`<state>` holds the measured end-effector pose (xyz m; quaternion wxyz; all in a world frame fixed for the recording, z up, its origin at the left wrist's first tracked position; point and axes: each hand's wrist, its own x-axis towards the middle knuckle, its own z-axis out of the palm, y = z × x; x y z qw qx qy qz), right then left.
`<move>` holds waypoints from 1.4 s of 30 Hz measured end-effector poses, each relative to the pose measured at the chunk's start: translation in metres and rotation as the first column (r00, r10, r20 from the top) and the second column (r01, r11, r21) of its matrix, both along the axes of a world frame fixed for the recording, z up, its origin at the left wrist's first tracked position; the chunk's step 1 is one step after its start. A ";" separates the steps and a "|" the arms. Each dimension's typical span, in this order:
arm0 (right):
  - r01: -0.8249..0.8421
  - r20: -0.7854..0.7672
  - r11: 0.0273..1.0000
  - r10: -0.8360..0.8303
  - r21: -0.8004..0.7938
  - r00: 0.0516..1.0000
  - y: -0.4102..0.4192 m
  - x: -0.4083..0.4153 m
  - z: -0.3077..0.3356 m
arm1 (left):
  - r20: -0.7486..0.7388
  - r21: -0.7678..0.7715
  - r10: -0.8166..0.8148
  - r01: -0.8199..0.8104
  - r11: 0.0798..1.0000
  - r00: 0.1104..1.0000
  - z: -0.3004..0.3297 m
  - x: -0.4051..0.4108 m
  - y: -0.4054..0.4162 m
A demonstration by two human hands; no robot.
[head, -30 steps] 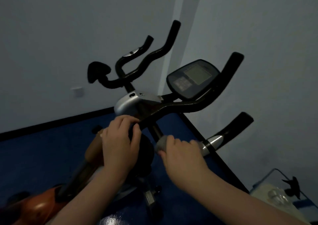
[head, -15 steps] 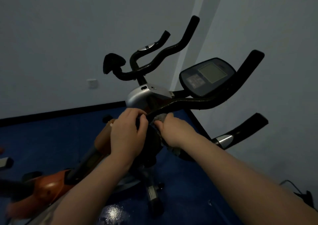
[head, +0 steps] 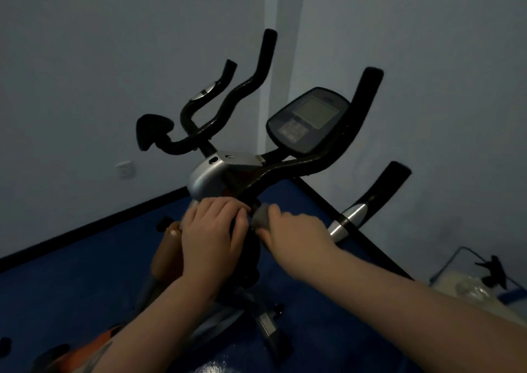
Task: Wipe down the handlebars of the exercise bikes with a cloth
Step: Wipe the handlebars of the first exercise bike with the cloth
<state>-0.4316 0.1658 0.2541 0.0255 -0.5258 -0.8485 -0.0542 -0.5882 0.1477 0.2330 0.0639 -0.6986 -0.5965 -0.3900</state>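
An exercise bike stands in a dim room corner with black curved handlebars (head: 310, 164) rising left and right of a dark display console (head: 308, 120). My left hand (head: 212, 230) is wrapped over the near end of the handlebar stem, just below the silver clamp housing (head: 206, 178). My right hand (head: 288, 230) is closed on a grey cloth (head: 261, 217), pressed against the bar beside my left hand. A lower black grip with a silver sensor band (head: 349, 220) sticks out to the right.
Blue floor (head: 71, 281) runs up to a black skirting board and pale walls. The bike's orange frame (head: 168, 251) lies lower left. A wire-rimmed container (head: 467, 272) with pale contents sits at the lower right. A wall socket (head: 124, 168) is on the left wall.
My right hand with the cloth slid up the bar to meet my left hand, then back down a little. The view has shifted; my left hand kept its hold.
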 end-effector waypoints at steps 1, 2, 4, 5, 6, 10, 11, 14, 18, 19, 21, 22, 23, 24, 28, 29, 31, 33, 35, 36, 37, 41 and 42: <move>-0.078 0.028 0.994 0.076 0.079 0.997 -0.010 0.010 -0.003 | -0.011 0.005 -0.019 0.019 1.000 1.000 0.000 0.000 0.001; -0.199 0.068 0.974 0.192 0.112 0.979 -0.017 0.025 0.001 | -0.041 0.017 -0.050 0.051 0.999 0.998 0.000 0.000 0.003; -0.389 0.109 0.916 0.378 0.103 0.919 -0.008 0.059 0.017 | -0.143 0.043 -0.157 0.165 0.985 0.977 0.005 0.004 0.008; -0.411 0.089 0.902 0.402 0.129 0.911 -0.001 0.080 0.028 | -0.179 0.037 -0.232 0.242 0.969 0.956 0.010 0.008 0.011; -0.391 0.056 0.898 0.388 0.202 0.920 0.007 0.100 0.037 | -0.183 0.010 -0.298 0.305 0.952 0.937 0.015 0.013 0.015; -0.080 -0.208 0.921 0.170 0.381 0.963 0.001 0.111 0.028 | 0.033 -0.201 -0.250 0.251 0.947 0.968 0.033 0.034 0.024; 0.010 -0.292 0.921 0.113 0.390 0.950 -0.006 0.098 0.014 | 0.034 -0.233 -0.207 0.209 0.950 0.978 0.034 0.036 0.025; 0.002 -0.272 0.870 0.153 0.494 0.950 -0.017 0.079 -0.013 | -0.045 -0.278 -0.201 0.181 0.943 0.978 0.031 0.036 0.025; -0.206 -0.009 0.820 0.249 0.534 0.968 0.004 0.122 0.021 | -0.095 -0.297 -0.237 0.200 0.934 0.967 0.029 0.031 0.024; -0.241 0.091 0.807 0.229 0.539 0.969 0.013 0.133 0.034 | -0.096 -0.300 -0.241 0.203 0.932 0.966 0.028 0.030 0.024; -0.276 0.262 0.782 0.149 0.559 0.953 0.029 0.148 0.058 | -0.083 -0.302 -0.241 0.206 0.931 0.967 0.028 0.030 0.024; -0.246 0.268 0.779 0.105 0.576 0.958 0.034 0.152 0.067 | -0.075 -0.302 -0.241 0.209 0.930 0.968 0.028 0.030 0.023; -0.188 0.222 0.784 0.066 0.591 0.973 0.038 0.154 0.071 | -0.070 -0.302 -0.242 0.210 0.930 0.968 0.028 0.030 0.023; -0.101 0.131 0.793 0.026 0.601 0.991 0.039 0.154 0.073 | -0.069 -0.301 -0.242 0.211 0.930 0.968 0.028 0.030 0.023; 0.466 -0.536 0.759 -0.184 0.454 0.824 0.030 0.125 0.047 | -0.067 -0.313 -0.242 0.210 0.926 0.968 0.029 0.030 0.023; 0.599 -0.695 0.715 -0.222 0.361 0.684 0.028 0.113 0.041 | -0.066 -0.316 -0.237 0.205 0.926 0.969 0.029 0.031 0.023; 0.758 -0.864 0.620 -0.251 0.204 0.437 0.028 0.091 0.035 | -0.066 -0.319 -0.230 0.198 0.927 0.971 0.029 0.031 0.022; 0.806 -0.891 0.570 -0.268 0.160 0.367 0.027 0.078 0.033 | -0.060 -0.309 -0.225 0.196 0.930 0.972 0.029 0.032 0.022; 0.821 -0.898 0.556 -0.284 0.132 0.336 0.024 0.073 0.030 | -0.055 -0.303 -0.222 0.196 0.933 0.974 0.029 0.032 0.022; 0.829 -0.911 0.551 -0.286 0.097 0.297 0.022 0.071 0.029 | -0.049 -0.298 -0.221 0.197 0.934 0.974 0.030 0.032 0.023; 0.838 -0.929 0.544 -0.282 0.052 0.241 0.019 0.068 0.027 | -0.046 -0.291 -0.222 0.199 0.936 0.974 0.030 0.032 0.023; 0.838 -0.954 0.545 -0.265 -0.029 0.139 0.004 0.050 0.012 | -0.050 -0.263 -0.213 0.193 0.945 0.976 0.030 0.033 0.023; 0.831 -0.955 0.556 -0.258 -0.023 0.146 0.001 0.047 0.007 | -0.052 -0.260 -0.212 0.192 0.946 0.976 0.030 0.033 0.023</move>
